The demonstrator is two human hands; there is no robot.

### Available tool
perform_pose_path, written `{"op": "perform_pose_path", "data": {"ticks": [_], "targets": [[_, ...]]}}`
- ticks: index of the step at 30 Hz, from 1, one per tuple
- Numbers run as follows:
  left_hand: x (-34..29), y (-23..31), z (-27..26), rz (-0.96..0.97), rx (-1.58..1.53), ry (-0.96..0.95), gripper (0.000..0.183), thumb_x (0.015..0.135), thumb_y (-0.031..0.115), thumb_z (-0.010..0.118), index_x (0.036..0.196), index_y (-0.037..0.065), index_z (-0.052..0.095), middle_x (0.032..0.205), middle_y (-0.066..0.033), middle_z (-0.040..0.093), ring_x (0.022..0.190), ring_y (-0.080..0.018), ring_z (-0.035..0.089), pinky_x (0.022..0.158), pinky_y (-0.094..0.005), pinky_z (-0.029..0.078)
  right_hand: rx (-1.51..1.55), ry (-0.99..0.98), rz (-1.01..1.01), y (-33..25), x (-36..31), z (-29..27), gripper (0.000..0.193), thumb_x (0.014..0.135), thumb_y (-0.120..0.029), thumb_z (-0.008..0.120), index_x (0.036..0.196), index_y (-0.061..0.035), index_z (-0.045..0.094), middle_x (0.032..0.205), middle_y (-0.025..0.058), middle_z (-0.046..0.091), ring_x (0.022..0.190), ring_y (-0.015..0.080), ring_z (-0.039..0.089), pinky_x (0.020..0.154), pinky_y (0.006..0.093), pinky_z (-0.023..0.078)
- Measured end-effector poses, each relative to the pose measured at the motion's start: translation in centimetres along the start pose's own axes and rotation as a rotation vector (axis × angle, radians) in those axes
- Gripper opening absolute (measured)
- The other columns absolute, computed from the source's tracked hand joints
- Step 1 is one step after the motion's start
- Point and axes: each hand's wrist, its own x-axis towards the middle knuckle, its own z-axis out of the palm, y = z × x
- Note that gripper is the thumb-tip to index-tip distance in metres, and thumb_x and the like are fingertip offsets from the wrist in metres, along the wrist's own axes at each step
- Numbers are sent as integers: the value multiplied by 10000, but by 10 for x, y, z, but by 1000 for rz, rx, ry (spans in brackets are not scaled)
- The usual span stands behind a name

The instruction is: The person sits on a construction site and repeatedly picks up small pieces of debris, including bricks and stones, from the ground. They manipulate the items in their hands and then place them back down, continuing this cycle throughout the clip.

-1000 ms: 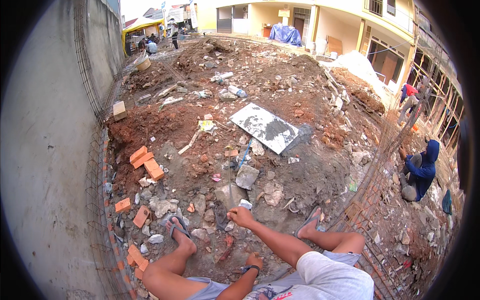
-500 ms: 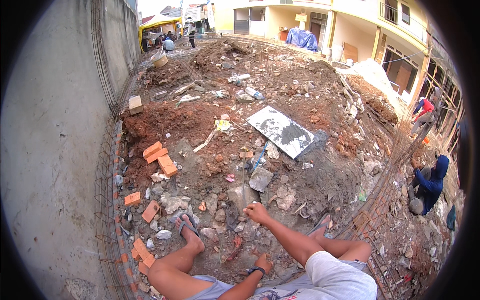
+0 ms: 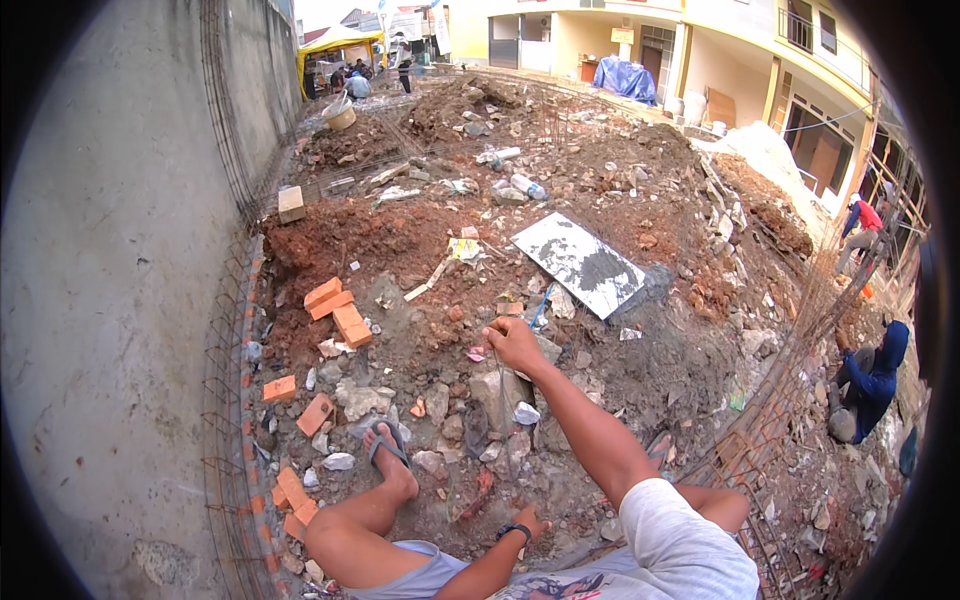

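Observation:
My right hand (image 3: 514, 343) is raised over the rubble, its fingers pinched on a thin grey strand (image 3: 504, 400) that runs down from it toward my legs. Whether this strand is wire, cord or rod is too fine to tell. Low between my knees is my left hand (image 3: 532, 521), with a dark band at the wrist. Its fingers look curled, and what they hold, if anything, is hidden. Beneath the right hand lies a flat grey stone block (image 3: 498, 392), with a small white stone (image 3: 526, 413) beside it.
Orange bricks (image 3: 352, 325) lie in groups at left, along a steel rebar cage (image 3: 228, 400) and a grey wall (image 3: 110, 300). A mortar-smeared white board (image 3: 580, 263) lies ahead. More rebar (image 3: 770, 400) runs at right, where a person in a blue hood (image 3: 876, 380) sits.
My right hand has moved up and away from me, and the strand now hangs below it instead of pointing ahead. The left hand stays low. The whole view has shifted slightly.

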Motion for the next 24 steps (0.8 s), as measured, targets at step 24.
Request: {"op": "perform_pose_path", "data": {"ticks": [24], "targets": [[-85, 134, -164, 510, -809, -31, 302, 1045, 286, 663, 1211, 38, 711, 1002, -14, 730, 847, -101, 697, 723, -266, 554, 505, -53, 53, -22, -56, -73, 249, 1004, -223, 684, 986, 22, 729, 800, 39, 726, 700, 93, 646, 647, 302, 517]]}}
